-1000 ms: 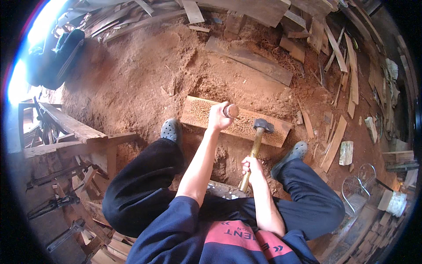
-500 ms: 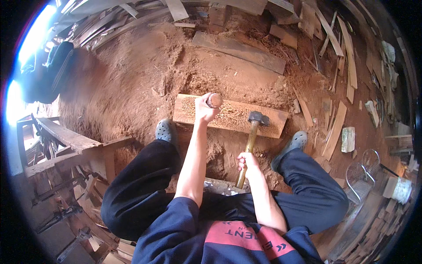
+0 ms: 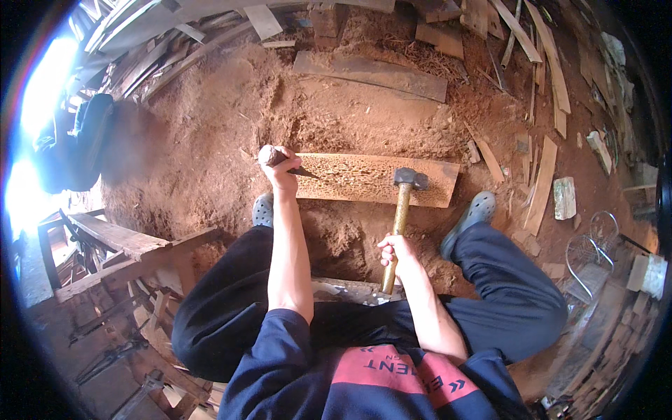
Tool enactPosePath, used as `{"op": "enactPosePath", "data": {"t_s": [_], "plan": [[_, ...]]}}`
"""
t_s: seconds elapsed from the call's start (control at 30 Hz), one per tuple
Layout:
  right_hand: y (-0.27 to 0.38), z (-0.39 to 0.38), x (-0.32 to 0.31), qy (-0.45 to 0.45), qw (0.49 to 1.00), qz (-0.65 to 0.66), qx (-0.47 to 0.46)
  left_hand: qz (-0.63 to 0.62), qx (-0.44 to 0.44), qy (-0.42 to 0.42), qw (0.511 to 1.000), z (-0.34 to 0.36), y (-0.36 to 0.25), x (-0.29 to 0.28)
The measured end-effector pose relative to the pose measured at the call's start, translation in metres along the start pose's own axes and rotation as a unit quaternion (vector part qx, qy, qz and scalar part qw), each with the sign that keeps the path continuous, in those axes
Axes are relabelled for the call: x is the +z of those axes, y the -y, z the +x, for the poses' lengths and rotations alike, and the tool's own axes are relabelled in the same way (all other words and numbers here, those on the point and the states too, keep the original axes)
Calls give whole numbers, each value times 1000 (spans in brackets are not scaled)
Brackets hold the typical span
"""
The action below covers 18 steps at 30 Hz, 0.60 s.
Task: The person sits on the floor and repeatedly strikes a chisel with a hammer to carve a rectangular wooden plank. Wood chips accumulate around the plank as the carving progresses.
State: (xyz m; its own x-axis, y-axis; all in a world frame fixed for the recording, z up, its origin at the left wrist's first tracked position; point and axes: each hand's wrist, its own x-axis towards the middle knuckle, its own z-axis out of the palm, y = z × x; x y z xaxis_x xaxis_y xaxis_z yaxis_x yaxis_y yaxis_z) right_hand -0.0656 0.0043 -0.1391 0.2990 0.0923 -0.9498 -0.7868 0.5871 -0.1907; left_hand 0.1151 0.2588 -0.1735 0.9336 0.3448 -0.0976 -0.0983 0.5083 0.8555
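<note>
A wooden board (image 3: 371, 183), its face pitted with many small gouges, lies crosswise on the earth in front of me. Over its left end my left hand (image 3: 283, 176) is closed round a chisel (image 3: 269, 155) with a round wooden handle. The dark blade slants right from my fist, over the board; whether its tip touches the wood I cannot tell. My right hand (image 3: 397, 250) grips the handle of a hammer (image 3: 402, 210). The dark, blocky hammer head is over the right part of the board, apart from the chisel.
My clog-covered feet flank the board. A long plank (image 3: 371, 73) lies beyond it. Wood offcuts (image 3: 541, 185) and a pale block (image 3: 564, 199) are scattered at right, near a wire-framed object (image 3: 589, 255). A wooden frame (image 3: 119, 234) stands at left; another person (image 3: 87, 143) is at far left.
My left hand has moved left along the board and tilted the chisel, so its blade now shows. My right hand and the hammer have hardly moved. The view has shifted slightly.
</note>
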Motion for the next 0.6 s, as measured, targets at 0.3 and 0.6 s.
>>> {"op": "enactPosePath", "data": {"t_s": [0.3,0.6], "plan": [[-4,7,6,-5,1000,-14,-15,6,-22,4,1000,-5,-6,11],[-7,9,13,8,1000,-7,-8,27,-2,-7,1000,-7,-6,14]]}}
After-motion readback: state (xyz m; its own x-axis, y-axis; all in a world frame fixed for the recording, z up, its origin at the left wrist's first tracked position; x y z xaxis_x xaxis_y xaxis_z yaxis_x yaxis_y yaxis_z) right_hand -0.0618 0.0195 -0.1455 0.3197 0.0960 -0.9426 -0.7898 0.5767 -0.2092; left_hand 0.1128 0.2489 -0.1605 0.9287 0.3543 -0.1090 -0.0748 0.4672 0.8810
